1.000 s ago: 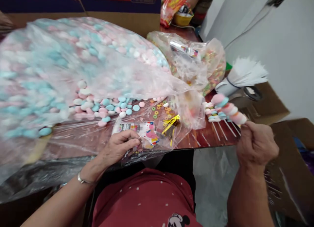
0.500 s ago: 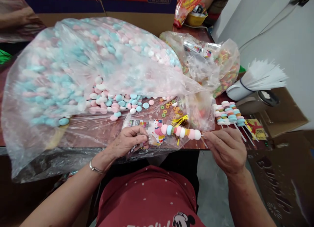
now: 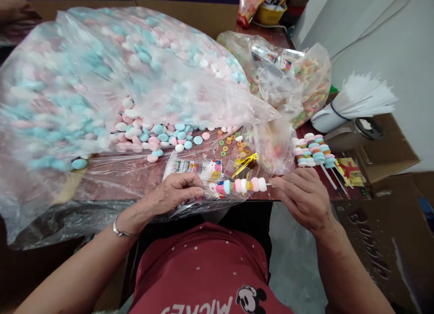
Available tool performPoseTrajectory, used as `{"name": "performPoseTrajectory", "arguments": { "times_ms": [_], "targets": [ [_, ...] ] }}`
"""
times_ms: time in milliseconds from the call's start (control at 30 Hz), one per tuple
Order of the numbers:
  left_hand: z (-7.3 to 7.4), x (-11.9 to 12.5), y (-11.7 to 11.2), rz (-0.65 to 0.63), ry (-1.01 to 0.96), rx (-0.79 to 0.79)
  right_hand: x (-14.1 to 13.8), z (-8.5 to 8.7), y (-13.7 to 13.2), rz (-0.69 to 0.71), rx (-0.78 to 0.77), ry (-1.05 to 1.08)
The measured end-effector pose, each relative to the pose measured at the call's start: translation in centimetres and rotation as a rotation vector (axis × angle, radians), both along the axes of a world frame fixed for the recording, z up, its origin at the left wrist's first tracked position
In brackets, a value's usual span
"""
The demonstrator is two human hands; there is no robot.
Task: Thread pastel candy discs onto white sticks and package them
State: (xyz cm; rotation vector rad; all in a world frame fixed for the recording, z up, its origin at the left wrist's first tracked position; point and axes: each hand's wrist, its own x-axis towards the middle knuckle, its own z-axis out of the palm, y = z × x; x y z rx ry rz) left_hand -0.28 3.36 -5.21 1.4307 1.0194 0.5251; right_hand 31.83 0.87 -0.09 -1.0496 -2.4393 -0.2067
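My right hand (image 3: 301, 198) is closed on the white stick of a marshmallow skewer (image 3: 243, 185), threaded with pink, white and blue marshmallows and small gummy rings. The skewer lies level and points left. Its left end overlaps a clear printed plastic bag (image 3: 213, 187), seemingly inside its mouth. Thumb and fingers of my left hand (image 3: 178, 191) pinch that bag near the table edge. Beneath it rest more printed bags (image 3: 198, 167). Gold twist ties (image 3: 244, 164) and loose gummy rings (image 3: 233, 145) lie just behind the skewer.
A huge clear sack of marshmallows (image 3: 135, 78) fills the left, some spilling out. Behind right is a bag of gummy rings (image 3: 307, 85). Finished skewers (image 3: 315, 150) lie at right, near a mug of white sticks (image 3: 328, 119), a lidded cup (image 3: 352, 135) and cardboard boxes (image 3: 389, 146).
My right hand has moved left with the skewer, bringing its left end into overlap with the printed bag. My left hand still pinches the bag. The view has shifted slightly.
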Motion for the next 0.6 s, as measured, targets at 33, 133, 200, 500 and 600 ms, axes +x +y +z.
{"name": "performPoseTrajectory", "arguments": {
  "times_ms": [33, 133, 200, 500, 600],
  "targets": [
    [0.0, -0.1, 0.0, -0.009, -0.004, -0.003, -0.1, -0.2, 0.1, 0.005, -0.019, 0.004],
    [0.1, -0.2, 0.3, -0.045, -0.017, -0.026, -0.4, -0.6, 0.1, 0.04, -0.087, 0.033],
    [0.1, -0.4, 0.6, -0.086, -0.023, -0.06, -0.4, -0.7, 0.2, 0.058, -0.107, 0.064],
    [-0.1, -0.5, 1.0, -0.199, -0.051, -0.141, -0.7, -1.2, 0.3, 0.021, -0.157, 0.058],
    [0.0, -0.7, 1.1, -0.196, -0.058, -0.164, -1.2, -1.4, 0.1, 0.06, -0.178, 0.034]
  ]
}}
